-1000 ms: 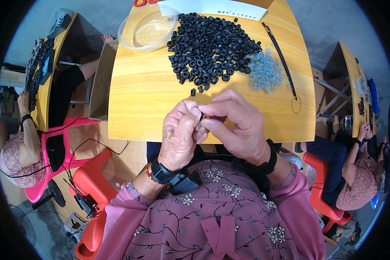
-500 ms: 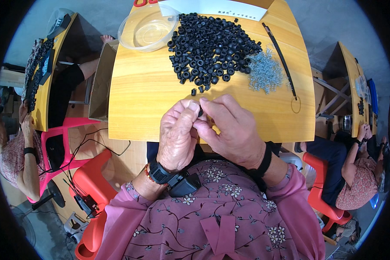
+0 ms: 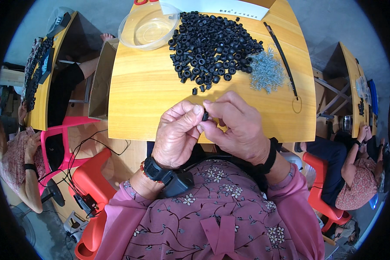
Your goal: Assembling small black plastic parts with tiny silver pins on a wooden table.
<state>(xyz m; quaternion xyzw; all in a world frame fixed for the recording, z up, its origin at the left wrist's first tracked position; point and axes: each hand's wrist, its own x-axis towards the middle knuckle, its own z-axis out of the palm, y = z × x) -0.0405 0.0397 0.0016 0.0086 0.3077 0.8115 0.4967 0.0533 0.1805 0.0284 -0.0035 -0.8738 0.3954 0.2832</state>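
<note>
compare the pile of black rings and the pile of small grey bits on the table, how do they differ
The black ring pile is dark and wide; the grey pile is pale, silvery and smaller. The black pieces are chunky rings, the grey ones fine and thin. Both lie loose on the wooden table, touching each other.

From your hands, bare wooden table (image 3: 138, 95) lies open toward ten o'clock. At twelve, the heap of black rings (image 3: 212, 43) blocks you; at one, the grey pile (image 3: 268, 73) and black cable tie (image 3: 281, 56).
</note>
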